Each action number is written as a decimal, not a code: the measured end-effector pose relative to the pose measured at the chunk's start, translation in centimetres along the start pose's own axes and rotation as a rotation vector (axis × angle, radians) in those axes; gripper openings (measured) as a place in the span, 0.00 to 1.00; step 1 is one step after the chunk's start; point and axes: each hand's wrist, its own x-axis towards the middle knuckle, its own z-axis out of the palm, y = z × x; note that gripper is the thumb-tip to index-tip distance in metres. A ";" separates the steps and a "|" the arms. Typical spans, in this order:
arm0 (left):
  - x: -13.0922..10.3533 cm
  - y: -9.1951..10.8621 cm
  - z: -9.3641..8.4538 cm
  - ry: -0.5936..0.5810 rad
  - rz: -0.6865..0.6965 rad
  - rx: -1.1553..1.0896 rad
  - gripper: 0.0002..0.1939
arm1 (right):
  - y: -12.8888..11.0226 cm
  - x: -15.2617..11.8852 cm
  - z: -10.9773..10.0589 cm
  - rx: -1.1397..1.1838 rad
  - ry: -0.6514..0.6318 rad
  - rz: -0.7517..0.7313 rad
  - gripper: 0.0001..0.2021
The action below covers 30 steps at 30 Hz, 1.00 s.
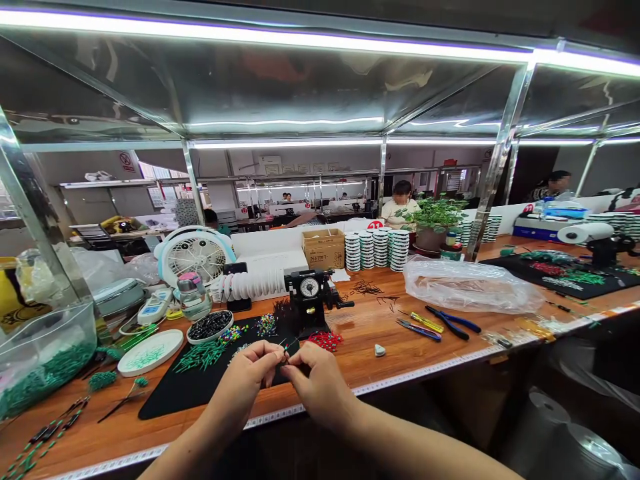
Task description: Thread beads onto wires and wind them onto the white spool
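My left hand (255, 370) and my right hand (320, 380) meet over the front edge of the black mat (190, 387), fingertips pinched close together. Between them is a small dark piece with a thin wire-like end and a speck of green; its kind is too small to make out. Just behind my hands stands a black winding machine (311, 300) with a round dial and a crank. Red pieces (325, 341) lie by my right hand. Green pieces (201, 357), coloured beads (267, 325) and a dish of black beads (210, 325) lie beyond my left hand.
Pliers (453, 321), blue-handled cutters (419, 330) and a yellow screwdriver (426, 323) lie to the right. A plastic bag (470, 287) is behind them. White spools (391, 250), a fan (196, 260) and a white plate (150, 353) stand around. A measuring tape (400, 380) runs along the table edge.
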 end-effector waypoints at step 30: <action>-0.1 -0.6 -0.4 -0.027 -0.141 -0.302 0.08 | -0.8 -0.1 -0.2 -0.049 0.028 -0.072 0.03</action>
